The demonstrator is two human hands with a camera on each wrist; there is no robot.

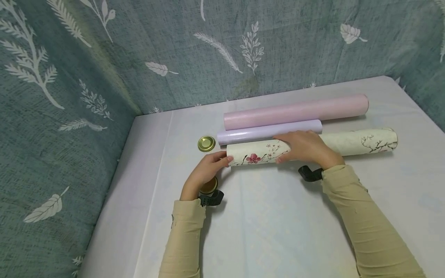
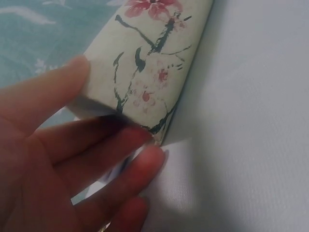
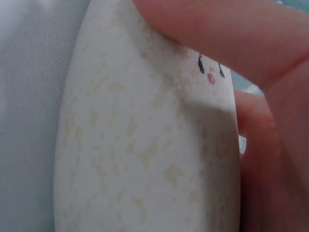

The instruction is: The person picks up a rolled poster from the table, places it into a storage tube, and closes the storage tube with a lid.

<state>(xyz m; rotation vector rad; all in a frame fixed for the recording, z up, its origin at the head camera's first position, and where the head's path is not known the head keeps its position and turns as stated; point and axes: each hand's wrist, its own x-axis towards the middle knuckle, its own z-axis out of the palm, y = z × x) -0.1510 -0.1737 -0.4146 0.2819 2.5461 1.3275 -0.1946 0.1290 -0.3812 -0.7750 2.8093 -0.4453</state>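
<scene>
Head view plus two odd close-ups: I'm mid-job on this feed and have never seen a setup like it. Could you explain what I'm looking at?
There is no machine: the left hand and right hand are a person's own, bare. The wide picture comes from a camera on the person's head, facing forward and down. The close-ups come from wrist cameras, each watching its own hand's work.

On the white cloth lie a pink roll, a thinner lilac roll and a gold lid. A round gold-rimmed piece is partly hidden by the left arm.

Both hands hold the cream roll with painted blossoms: the right grips near its middle, the left holds its left end.
</scene>
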